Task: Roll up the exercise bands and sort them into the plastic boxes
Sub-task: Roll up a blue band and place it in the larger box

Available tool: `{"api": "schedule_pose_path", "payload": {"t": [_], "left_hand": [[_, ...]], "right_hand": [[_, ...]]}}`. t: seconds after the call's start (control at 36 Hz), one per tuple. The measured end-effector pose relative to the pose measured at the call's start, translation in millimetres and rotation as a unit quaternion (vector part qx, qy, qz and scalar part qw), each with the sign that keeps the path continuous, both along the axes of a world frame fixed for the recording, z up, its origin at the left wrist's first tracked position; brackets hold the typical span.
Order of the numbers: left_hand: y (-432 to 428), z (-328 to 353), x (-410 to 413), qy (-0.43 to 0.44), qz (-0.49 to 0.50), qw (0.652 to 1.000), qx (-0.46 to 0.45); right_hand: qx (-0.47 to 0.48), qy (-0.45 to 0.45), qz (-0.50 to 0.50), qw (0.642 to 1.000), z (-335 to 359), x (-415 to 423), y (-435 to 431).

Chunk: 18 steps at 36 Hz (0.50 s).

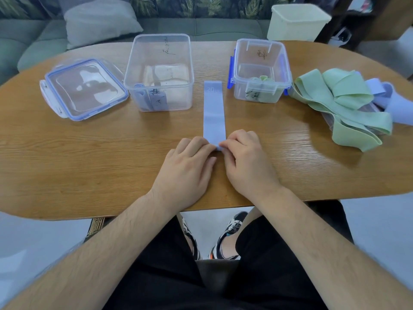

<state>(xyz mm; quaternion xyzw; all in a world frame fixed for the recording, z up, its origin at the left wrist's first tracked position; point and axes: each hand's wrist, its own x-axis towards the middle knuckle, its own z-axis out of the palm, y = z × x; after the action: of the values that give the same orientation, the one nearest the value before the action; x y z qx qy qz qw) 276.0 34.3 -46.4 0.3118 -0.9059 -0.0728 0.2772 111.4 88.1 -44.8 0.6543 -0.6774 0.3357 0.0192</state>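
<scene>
The blue band (pixel 213 113) lies flat on the wooden table (pixel 89 153) at the centre of the frame. Its long axis runs straight up the frame, from the hands towards the gap between the two boxes. Both hands meet at its near end: the left hand (pixel 185 166) and the right hand (pixel 248 162) each have their fingertips curled down and pinching that edge, where a first small fold or turn seems to have begun (how tight it is cannot be made out under the fingers).

The rest of the strip stretches away from the grip, so the roll should travel forward along the band's length, towards the top of the frame. Neither hand looks nearer; they share the edge side by side.

Once rolled, it most likely goes into the large clear box (pixel 178 95) at upper left of the band, which already holds blue material — the left hand sits closer to that one. The small clip-sided box (pixel 279 70) at upper right holds green, and a loose pile of bands (pixel 339 97) waits at the right edge.
</scene>
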Motion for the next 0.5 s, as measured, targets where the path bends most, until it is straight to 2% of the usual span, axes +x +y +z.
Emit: {"api": "schedule_pose_path", "payload": {"t": [0.5], "left_hand": [[-21.3,-0.5,-5.3,-0.036,0.020,0.999,-0.016]], "right_hand": [[0.015,-0.017,0.015,1.000,3.2,-10.2,-4.7]]}}
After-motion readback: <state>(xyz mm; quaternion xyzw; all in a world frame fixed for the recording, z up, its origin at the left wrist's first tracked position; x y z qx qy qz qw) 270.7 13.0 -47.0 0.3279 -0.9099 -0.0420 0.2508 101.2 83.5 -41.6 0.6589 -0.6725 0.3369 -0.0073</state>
